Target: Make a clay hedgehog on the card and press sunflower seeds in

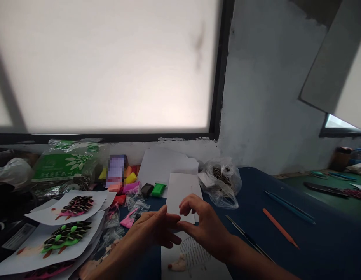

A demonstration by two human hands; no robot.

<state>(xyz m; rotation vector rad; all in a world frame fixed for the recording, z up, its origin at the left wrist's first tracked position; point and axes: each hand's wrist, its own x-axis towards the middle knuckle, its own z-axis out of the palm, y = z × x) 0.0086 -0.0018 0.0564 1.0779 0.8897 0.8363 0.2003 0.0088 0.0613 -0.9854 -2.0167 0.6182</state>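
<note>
Over the middle of the desk, my left hand point(158, 227) is open with its fingers stretched to the right. My right hand point(208, 225) meets its fingertips, thumb and curled forefinger apart in a C shape. Nothing I can make out lies between them. Below both hands is a white sheet point(171, 268) with a drawn hedgehog outline filled with short lines. A pale clay head point(178, 264) with a dark nose is stuck at its left end. Behind the hands, another white sheet point(183, 186) lies partly hidden.
Left, stacked papers carry seed-covered hedgehogs, one pink point(77, 205), one green point(66, 237). Clay packs, including a green one point(158, 189), sit near a phone point(116, 171). A plastic bag of seeds point(222, 179) stands behind. Right lie an orange tool point(279, 227), tweezers point(247, 235) and a blue tool point(289, 206).
</note>
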